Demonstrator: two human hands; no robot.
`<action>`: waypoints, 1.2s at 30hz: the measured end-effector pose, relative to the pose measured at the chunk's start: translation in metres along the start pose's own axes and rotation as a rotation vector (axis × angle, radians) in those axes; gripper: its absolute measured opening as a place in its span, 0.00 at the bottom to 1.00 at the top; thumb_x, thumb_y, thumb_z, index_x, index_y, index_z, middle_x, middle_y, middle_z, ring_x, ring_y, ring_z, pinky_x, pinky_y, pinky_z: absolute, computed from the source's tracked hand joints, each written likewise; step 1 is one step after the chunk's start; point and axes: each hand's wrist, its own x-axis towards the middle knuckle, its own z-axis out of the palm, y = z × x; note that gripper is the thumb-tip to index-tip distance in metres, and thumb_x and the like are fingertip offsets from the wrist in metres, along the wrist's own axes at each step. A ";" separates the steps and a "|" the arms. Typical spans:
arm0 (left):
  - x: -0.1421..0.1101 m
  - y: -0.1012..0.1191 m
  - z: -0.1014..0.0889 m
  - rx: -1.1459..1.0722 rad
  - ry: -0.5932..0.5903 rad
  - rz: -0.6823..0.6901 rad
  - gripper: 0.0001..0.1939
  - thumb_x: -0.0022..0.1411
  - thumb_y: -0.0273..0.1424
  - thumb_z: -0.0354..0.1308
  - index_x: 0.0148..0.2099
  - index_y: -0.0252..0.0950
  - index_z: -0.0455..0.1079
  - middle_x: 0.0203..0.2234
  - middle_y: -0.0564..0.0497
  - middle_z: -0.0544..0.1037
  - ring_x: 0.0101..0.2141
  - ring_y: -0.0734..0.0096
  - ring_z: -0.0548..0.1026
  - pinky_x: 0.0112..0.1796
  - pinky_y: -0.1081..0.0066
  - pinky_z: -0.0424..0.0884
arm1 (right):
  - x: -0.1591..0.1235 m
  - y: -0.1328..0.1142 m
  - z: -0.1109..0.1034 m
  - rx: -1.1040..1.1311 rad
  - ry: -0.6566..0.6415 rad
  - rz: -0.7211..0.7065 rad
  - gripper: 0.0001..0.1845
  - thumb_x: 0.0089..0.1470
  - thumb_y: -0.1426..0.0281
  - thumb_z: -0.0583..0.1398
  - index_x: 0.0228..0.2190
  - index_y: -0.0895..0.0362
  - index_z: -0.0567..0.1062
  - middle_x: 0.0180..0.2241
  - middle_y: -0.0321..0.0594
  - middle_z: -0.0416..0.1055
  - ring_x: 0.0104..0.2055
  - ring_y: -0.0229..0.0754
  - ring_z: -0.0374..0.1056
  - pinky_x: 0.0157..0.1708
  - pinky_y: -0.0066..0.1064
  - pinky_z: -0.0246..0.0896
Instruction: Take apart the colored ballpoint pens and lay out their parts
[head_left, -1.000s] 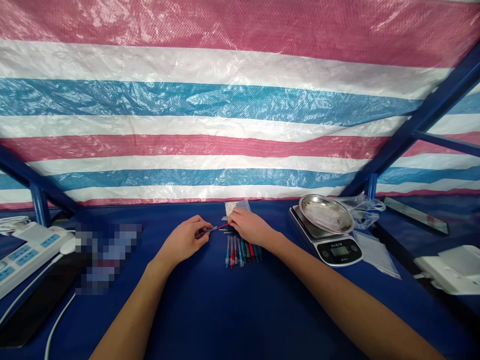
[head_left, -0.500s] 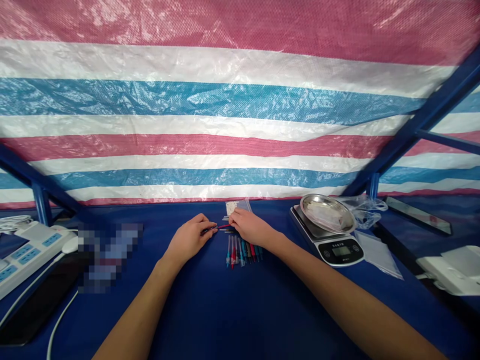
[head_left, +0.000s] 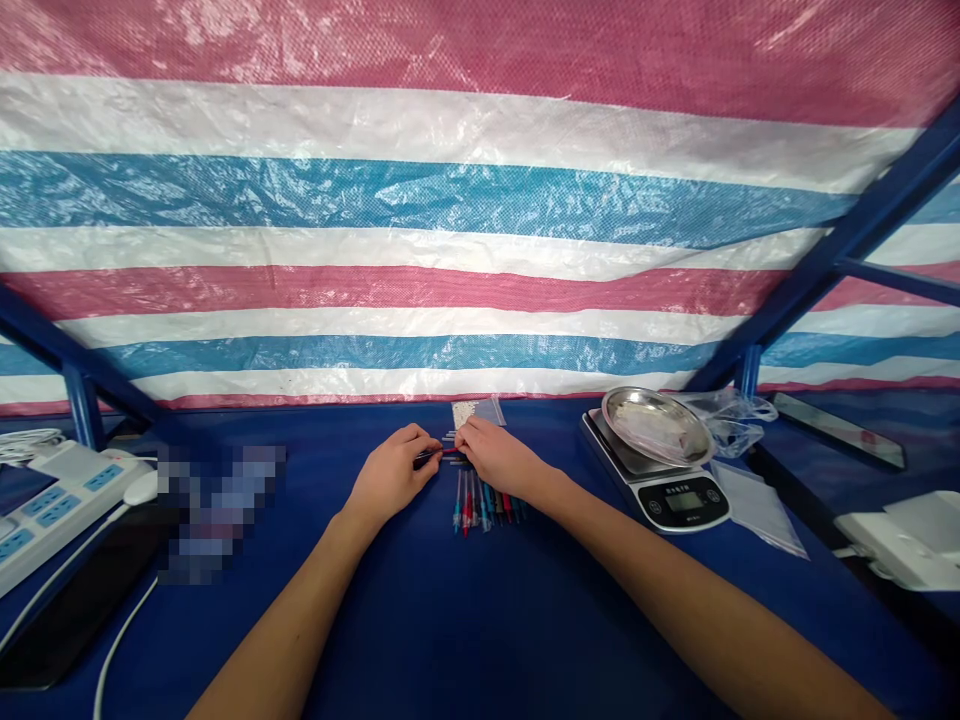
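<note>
Centrally, our left hand (head_left: 391,475) and right hand (head_left: 499,458) together pinch a red pen (head_left: 442,453), just above a row of pens (head_left: 480,503).

And here's the dark blue covered workbench (head_left: 450,620), with a tidy row of red, blue and black pens (head_left: 484,505) mid-table, a white-and-black digital scale (head_left: 679,500) right, and a white power strip (head_left: 56,510) left!

Striped plastic tarpaulin (head_left: 480,250) behind blue steel braces (head_left: 832,250)

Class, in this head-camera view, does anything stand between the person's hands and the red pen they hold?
Nothing visible does: the left hand and the right hand both touch the red pen directly.
</note>
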 end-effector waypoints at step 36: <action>-0.010 0.028 -0.014 -0.452 -0.248 -0.243 0.24 0.69 0.54 0.58 0.43 0.39 0.81 0.29 0.49 0.85 0.31 0.61 0.82 0.33 0.68 0.73 | -0.087 0.016 -0.015 0.309 0.347 0.248 0.09 0.70 0.67 0.58 0.43 0.54 0.78 0.39 0.40 0.79 0.39 0.44 0.74 0.41 0.35 0.67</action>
